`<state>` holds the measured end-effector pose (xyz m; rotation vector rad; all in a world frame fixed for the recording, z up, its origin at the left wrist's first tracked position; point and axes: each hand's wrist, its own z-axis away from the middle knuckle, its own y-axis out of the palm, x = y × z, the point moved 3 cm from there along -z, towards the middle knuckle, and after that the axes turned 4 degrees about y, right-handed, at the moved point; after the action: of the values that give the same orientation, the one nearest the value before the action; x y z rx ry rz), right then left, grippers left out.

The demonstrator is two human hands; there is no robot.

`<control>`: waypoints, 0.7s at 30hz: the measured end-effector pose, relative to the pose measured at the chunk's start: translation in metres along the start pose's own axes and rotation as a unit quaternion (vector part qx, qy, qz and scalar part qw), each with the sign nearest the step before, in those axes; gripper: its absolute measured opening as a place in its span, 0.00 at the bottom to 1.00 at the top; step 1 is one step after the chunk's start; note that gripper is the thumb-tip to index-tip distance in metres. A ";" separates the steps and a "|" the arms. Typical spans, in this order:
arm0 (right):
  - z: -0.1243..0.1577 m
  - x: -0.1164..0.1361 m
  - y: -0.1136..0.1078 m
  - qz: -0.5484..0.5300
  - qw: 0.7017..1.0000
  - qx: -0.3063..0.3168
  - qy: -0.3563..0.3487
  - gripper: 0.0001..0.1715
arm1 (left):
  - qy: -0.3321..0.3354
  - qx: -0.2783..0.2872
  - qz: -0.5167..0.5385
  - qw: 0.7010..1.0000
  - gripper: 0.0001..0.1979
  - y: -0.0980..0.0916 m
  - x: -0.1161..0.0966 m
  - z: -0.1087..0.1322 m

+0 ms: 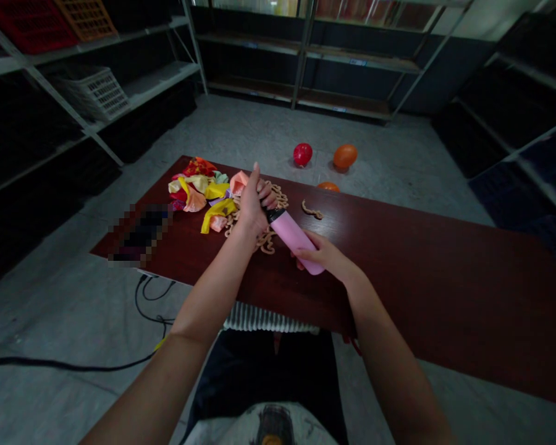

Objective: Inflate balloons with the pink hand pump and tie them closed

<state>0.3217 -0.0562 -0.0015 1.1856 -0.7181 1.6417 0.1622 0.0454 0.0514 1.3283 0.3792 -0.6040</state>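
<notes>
A pink cylinder (294, 238) with a black end, bottle-like in shape, slants above the dark red-brown table (398, 259). My right hand (319, 253) is wrapped round its lower part. At the black end (274, 214) my left hand (254, 201) is closed, fingers curled over it and thumb stretched up; its palm side hides part of the contact. Beneath and behind the left hand lie tan wavy strands (280, 196), partly covered. One loose tan strand (312, 211) lies apart to the right. Left of the hand is a heap of crumpled coloured balloons or cloth pieces (197, 185).
A blurred-out dark flat object (143, 233) lies at the table's left end. On the floor beyond are a red balloon (303, 154) and an orange balloon (345, 156). Shelves (301, 49) line the walls, with a white basket (102, 93) at left. Black cables (139, 303) hang below.
</notes>
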 end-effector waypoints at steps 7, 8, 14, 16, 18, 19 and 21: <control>-0.007 -0.004 0.003 0.142 0.982 -0.078 -0.100 0.33 | 0.064 -0.038 -0.022 0.997 0.28 -0.001 -0.031 0.006; -0.006 -0.002 0.004 0.195 0.968 -0.104 -0.120 0.34 | 0.078 -0.040 -0.019 0.996 0.27 -0.004 -0.039 0.006; 0.013 0.003 0.008 0.444 0.857 -0.192 -0.176 0.37 | 0.143 -0.076 -0.013 0.987 0.24 -0.021 -0.087 0.009; 0.016 0.003 0.005 0.481 0.829 -0.209 -0.195 0.36 | 0.160 -0.083 -0.004 0.984 0.23 -0.022 -0.102 0.012; 0.014 0.003 0.001 0.500 0.808 -0.221 -0.220 0.35 | 0.177 -0.086 0.003 0.980 0.22 -0.021 -0.114 0.013; 0.012 0.004 -0.001 0.504 0.800 -0.229 -0.229 0.35 | 0.186 -0.085 0.005 0.979 0.22 -0.018 -0.120 0.014; 0.004 0.003 -0.004 0.508 0.788 -0.248 -0.242 0.34 | 0.200 -0.077 0.003 0.977 0.22 -0.012 -0.129 0.014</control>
<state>0.3267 -0.0570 0.0027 0.8278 -2.2697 1.7351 0.0524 0.0547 0.1201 1.2977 0.7346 -0.2909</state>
